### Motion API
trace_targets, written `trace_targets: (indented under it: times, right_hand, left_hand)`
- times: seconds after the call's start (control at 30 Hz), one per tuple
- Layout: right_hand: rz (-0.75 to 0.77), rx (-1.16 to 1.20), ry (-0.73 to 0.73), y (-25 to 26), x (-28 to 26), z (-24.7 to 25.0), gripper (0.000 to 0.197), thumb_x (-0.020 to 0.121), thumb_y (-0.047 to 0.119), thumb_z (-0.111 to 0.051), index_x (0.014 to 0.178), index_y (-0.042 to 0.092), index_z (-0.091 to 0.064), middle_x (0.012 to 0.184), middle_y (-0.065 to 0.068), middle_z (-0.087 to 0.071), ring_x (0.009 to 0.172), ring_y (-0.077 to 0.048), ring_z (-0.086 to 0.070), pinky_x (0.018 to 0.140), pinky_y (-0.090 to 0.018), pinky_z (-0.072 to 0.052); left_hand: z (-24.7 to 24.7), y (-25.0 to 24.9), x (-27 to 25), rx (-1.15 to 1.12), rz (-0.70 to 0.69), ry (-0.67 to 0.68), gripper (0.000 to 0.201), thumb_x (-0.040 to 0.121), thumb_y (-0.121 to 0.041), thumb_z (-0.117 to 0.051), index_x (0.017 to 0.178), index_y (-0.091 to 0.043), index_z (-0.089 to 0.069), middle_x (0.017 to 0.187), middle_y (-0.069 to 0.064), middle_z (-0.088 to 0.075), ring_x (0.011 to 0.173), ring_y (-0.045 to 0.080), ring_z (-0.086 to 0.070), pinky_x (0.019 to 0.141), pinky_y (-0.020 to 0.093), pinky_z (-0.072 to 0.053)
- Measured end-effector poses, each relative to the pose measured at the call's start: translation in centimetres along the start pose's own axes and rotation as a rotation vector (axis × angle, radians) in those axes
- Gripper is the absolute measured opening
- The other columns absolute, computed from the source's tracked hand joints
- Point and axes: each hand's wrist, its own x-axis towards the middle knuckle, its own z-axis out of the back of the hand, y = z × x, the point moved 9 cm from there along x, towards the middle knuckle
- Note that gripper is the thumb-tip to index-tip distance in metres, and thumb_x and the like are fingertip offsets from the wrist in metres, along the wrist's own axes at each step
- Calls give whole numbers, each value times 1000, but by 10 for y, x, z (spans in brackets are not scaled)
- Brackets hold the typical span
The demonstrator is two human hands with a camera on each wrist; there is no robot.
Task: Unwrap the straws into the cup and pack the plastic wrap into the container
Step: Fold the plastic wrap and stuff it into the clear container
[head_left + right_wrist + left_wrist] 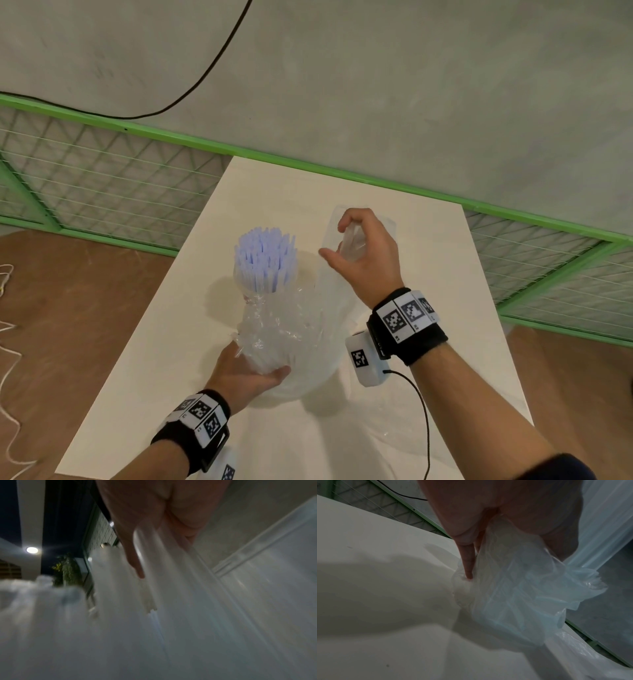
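Observation:
A bunch of pale blue straws stands upright in a clear cup at the middle of the white table. Just in front of the cup is a crumpled mass of clear plastic wrap. My left hand grips its lower part from below; in the left wrist view a finger digs into the bunched wrap. My right hand is raised to the right of the straws, its fingers curled round the wrap's upper end, and the film stretches down from it. The blurred film fills the right wrist view.
A green-framed mesh fence runs behind the table and down both sides. A black cable crosses the grey floor beyond it. White cords lie on the brown floor at left. A thin black wire hangs from my right wrist unit.

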Motion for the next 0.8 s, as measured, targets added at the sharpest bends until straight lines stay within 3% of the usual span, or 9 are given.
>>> trace_targets:
  times: [0.07, 0.1, 0.17, 0.23, 0.33, 0.43, 0.53, 0.7, 0.8]
  right_hand:
    - [-28, 23, -20, -4, 2, 4, 44, 80, 14, -77, 108, 32, -48, 101, 9, -59, 90, -10, -60, 83, -18, -47]
    - [-44, 37, -11, -5, 2, 3, 45, 84, 15, -73, 115, 35, -47, 104, 9, -59, 89, -14, -64, 84, -28, -52]
    - [-66, 57, -17, -5, 4, 7, 52, 89, 14, -67, 130, 33, -42, 107, 7, -60, 82, -21, -69, 78, -40, -57]
    - [-67, 104, -99, -6, 10, 23, 55, 92, 7, -62, 138, 23, -37, 107, 1, -60, 71, -18, -71, 71, -33, -59]
    - [-67, 160, -208, -3, 21, 49, 54, 94, 2, -56, 141, 18, -35, 104, -5, -60, 61, -18, -68, 66, -21, -54]
    - [-57, 220, -256, 4, 32, 67, 53, 93, -1, -55, 141, 13, -35, 96, -1, -58, 58, -20, -64, 63, -27, -54]
    - [20, 323, -364, 16, 48, 104, 54, 90, -8, -52, 139, 4, -32, 91, -2, -54, 58, -18, -57, 58, -37, -54]
    - [177, 339, -470, 46, 72, 161, 60, 88, -10, -50, 139, -1, -21, 96, -14, -48, 75, -26, -53, 61, -39, -56]
    - [191, 308, -432, 33, 84, 159, 60, 89, -9, -51, 140, 2, -20, 95, -12, -48, 74, -23, -53, 62, -39, -56]
  left_hand:
    - [1, 1, -1, -3, 17, -1, 62, 69, -17, -86, 121, -2, -56, 88, -20, -61, 85, -2, -58, 77, 0, -35]
    - [2, 2, -1, -9, 22, -3, 64, 68, -18, -87, 121, -2, -56, 89, -21, -61, 84, -3, -58, 77, 1, -36]
    - [2, 1, -1, -29, 20, 4, 64, 66, -15, -88, 121, -2, -57, 90, -19, -63, 82, -13, -55, 68, -4, -37]
    - [0, 3, -1, -40, 31, 13, 61, 67, -10, -86, 120, 0, -57, 90, -17, -63, 82, -16, -53, 64, -7, -37]
    - [1, 5, 0, -56, 40, 7, 63, 66, -14, -87, 120, -3, -57, 89, -20, -64, 78, -21, -52, 68, -3, -38]
    - [-2, 6, -1, -96, 61, 20, 59, 68, -6, -85, 119, -1, -57, 83, -21, -65, 65, -25, -56, 63, -5, -38]
    - [-2, 4, -2, -117, 55, 22, 57, 68, -2, -84, 118, -1, -57, 66, -27, -67, 63, -25, -57, 59, -7, -37]
    - [-1, 2, -4, -104, 40, 15, 58, 67, -7, -86, 117, -5, -58, 78, -21, -63, 62, -26, -55, 59, -6, -38]
    - [-1, 2, -3, -85, 38, 26, 61, 66, -12, -88, 119, -5, -58, 84, -19, -64, 64, -26, -55, 58, -6, -38]
